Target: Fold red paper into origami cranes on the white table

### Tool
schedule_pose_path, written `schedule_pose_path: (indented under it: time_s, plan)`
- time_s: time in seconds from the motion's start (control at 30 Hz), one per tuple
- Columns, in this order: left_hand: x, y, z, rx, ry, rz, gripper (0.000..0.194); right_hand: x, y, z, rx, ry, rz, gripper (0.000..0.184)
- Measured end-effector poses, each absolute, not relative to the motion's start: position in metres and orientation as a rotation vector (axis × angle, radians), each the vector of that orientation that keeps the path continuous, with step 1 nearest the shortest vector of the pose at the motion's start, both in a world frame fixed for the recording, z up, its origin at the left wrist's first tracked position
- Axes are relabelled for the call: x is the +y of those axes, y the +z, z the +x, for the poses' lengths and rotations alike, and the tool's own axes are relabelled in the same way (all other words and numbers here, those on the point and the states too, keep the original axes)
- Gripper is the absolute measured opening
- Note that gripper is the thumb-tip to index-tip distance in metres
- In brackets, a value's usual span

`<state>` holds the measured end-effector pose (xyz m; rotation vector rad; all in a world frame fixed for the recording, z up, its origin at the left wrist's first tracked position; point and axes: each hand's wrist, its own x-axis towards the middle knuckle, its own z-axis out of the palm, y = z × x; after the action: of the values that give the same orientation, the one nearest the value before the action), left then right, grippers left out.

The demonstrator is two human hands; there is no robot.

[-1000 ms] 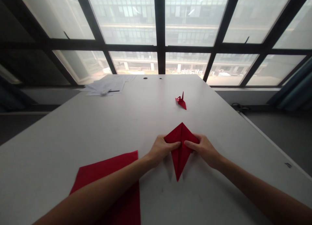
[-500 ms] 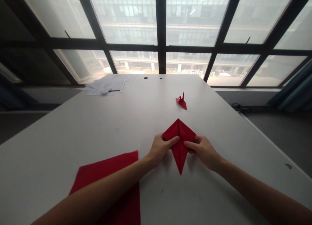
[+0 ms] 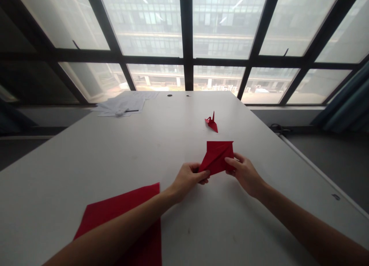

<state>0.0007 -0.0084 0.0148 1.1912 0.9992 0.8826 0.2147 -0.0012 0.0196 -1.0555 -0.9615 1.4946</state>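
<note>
Both hands hold a folded red paper [image 3: 216,157] a little above the table. My left hand [image 3: 190,178] pinches its narrow lower-left point, thumb on top. At the paper's right side, my right hand [image 3: 243,171] grips the edge with its thumb on the upper face and fingers behind. A slanting crease crosses the paper, and its top edge lies level. Farther back stands a red paper crane [image 3: 212,123]. Under my left forearm lies a larger red sheet [image 3: 123,208], partly hidden by the arm.
The white table [image 3: 161,143] reaches to the windows. Loose white papers [image 3: 123,103] with a dark pen [image 3: 132,111] lie at the far left. A round dark grommet [image 3: 169,95] sits near the far edge, and a small dark mark [image 3: 336,197] near the right edge.
The folded paper has turned from a kite shape pointing at me to a slanted position, its narrow point now toward the left hand. The left hand has shifted onto that point. The view has shifted slightly.
</note>
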Motion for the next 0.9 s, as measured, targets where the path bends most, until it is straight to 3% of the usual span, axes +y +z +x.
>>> schedule_pose_path:
  time_s: [0.13,0.27,0.37,0.43,0.53,0.6,0.7,0.8,0.9]
  plan:
    - [-0.006,0.018,-0.001,0.956,1.013,1.093,0.028,0.007,0.023,0.224,-0.966,1.452,-1.018,0.036]
    - [-0.005,0.015,0.002,0.802,1.146,0.798,0.041,-0.004,0.015,0.209,-0.876,1.434,-0.962,0.034]
    - [-0.003,0.010,0.003,0.773,1.187,0.763,0.035,-0.011,0.014,0.204,-0.965,1.560,-0.926,0.037]
    - [-0.001,0.008,0.002,0.767,1.250,0.765,0.029,-0.009,0.021,0.215,-1.132,1.718,-0.880,0.046]
    - [0.000,0.009,0.000,0.756,1.295,0.764,0.023,0.007,0.035,0.246,-1.560,2.247,-0.734,0.076]
    - [-0.001,0.011,0.000,0.757,1.231,0.803,0.021,0.019,0.041,0.263,-1.682,2.258,-0.763,0.069]
    - [-0.006,0.014,0.002,0.756,1.079,0.917,0.021,0.026,0.040,0.263,-1.480,1.842,-0.917,0.049]
    - [-0.011,0.014,0.006,0.759,0.968,1.034,0.021,0.017,0.034,0.240,-1.484,1.798,-0.888,0.051]
    - [-0.014,0.013,0.009,0.811,0.929,1.134,0.021,0.005,0.032,0.220,-1.542,1.728,-0.917,0.039]
